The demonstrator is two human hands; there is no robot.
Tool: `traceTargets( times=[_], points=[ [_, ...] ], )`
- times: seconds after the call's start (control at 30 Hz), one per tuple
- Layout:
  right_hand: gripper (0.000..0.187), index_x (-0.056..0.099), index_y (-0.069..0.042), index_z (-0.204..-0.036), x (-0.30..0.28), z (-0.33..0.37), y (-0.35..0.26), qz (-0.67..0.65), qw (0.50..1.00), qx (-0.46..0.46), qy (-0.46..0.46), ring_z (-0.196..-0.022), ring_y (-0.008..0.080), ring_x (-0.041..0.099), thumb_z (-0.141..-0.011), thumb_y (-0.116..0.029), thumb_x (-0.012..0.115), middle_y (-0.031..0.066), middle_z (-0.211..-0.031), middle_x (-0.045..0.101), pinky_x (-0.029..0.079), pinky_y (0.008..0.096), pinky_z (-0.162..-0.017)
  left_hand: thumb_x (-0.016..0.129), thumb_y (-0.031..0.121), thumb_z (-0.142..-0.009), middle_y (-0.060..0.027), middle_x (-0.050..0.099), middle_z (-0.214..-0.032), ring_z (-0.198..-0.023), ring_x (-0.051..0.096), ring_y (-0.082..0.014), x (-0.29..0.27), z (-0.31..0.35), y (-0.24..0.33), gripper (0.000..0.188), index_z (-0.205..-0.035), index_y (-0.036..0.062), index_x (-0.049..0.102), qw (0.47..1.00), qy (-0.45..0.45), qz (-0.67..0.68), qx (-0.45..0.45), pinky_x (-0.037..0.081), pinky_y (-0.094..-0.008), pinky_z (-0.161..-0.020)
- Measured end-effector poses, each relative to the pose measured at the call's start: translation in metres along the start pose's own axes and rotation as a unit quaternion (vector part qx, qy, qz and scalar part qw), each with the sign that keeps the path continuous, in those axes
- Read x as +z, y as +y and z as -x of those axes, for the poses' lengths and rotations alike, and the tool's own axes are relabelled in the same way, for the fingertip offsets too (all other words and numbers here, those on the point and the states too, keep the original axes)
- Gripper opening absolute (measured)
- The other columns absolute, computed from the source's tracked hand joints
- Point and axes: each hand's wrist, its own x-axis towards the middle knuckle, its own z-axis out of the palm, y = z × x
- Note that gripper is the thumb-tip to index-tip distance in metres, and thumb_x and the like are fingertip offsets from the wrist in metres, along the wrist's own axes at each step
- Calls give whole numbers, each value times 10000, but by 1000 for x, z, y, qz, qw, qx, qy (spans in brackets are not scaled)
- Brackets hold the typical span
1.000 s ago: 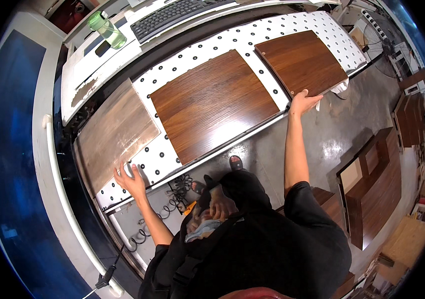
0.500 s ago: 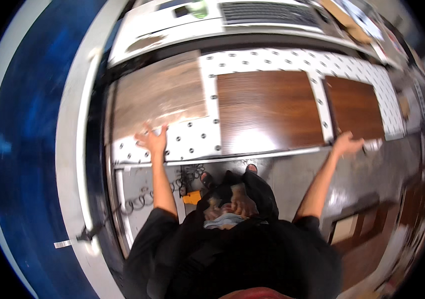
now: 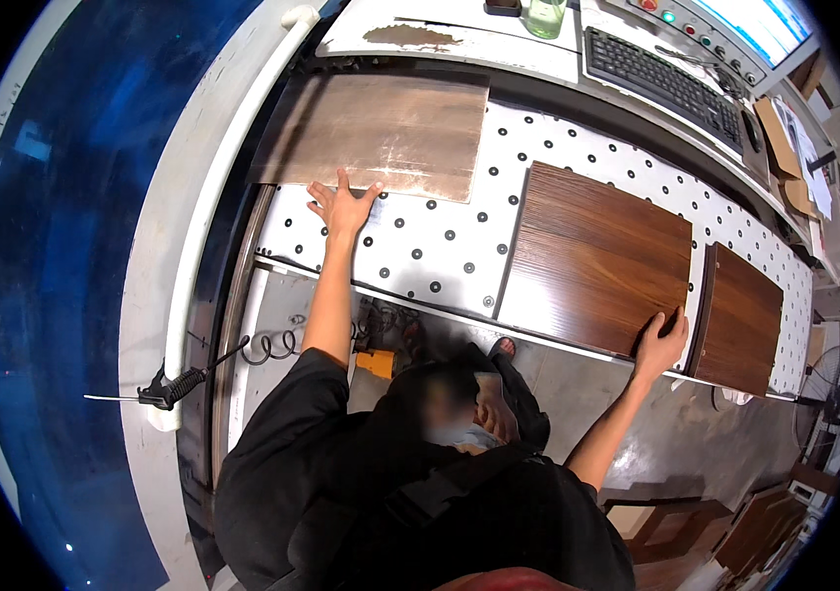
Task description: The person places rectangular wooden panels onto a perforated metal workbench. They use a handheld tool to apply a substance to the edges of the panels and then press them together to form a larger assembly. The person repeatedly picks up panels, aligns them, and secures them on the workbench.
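My left hand (image 3: 344,209) lies with spread fingers at the near edge of a grey-brown wood-grain board (image 3: 390,133), touching it. This board rests at the far left of a white table top (image 3: 410,261) dotted with black studs, and it reaches past the table's left end. My right hand (image 3: 661,347) is at the near right corner of a dark brown wood-grain panel (image 3: 602,256), thumb and fingers apart. A narrower dark brown panel (image 3: 741,320) lies just right of it, across a thin gap.
Behind the table, a white ledge (image 3: 499,54) carries a keyboard (image 3: 661,89), a green glass (image 3: 545,18) and a monitor (image 3: 755,30). A white pipe rail (image 3: 208,197) and a blue machine surface (image 3: 65,246) stand left. An air gun (image 3: 169,386) with coiled hose hangs there. More panels (image 3: 676,537) lie lower right.
The view has turned. My right hand has gone from beside the narrow panel to the middle panel's corner. The gap between the grey-brown board and the middle panel has widened.
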Motion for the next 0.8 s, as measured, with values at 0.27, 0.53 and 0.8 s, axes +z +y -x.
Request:
traceTargets(
  times=[0.27,0.53,0.8],
  points=[
    [490,594,-66,-1384,4,1,14,49,998,-34,2,-1304,396,509,-970,-328,603,200,-1416,553,387,485,-1109,705,799,-696,-457,127,-1554,-1527,15,-501,-25,-25,-33,1148,-1557,109,385,1000,-17,-12,6,-11,-660,-1186],
    [490,653,-113,-1330,8,4,3,129,989,-71,7,-1198,383,575,-952,-423,633,164,-1320,627,416,499,-1053,736,793,-656,-388,443,-1450,-1495,229,-470,-37,-92,-115,1147,-1540,133,424,997,-34,58,31,118,-641,-1193],
    [496,698,-64,-1257,36,23,-92,-7,995,-95,-5,-1137,407,584,-873,-373,757,239,-1240,629,461,494,-997,794,663,-695,-364,514,-1395,-1401,388,-449,-42,-97,-126,1046,-1486,54,482,996,-4,82,45,240,-520,-1162]
  ],
)
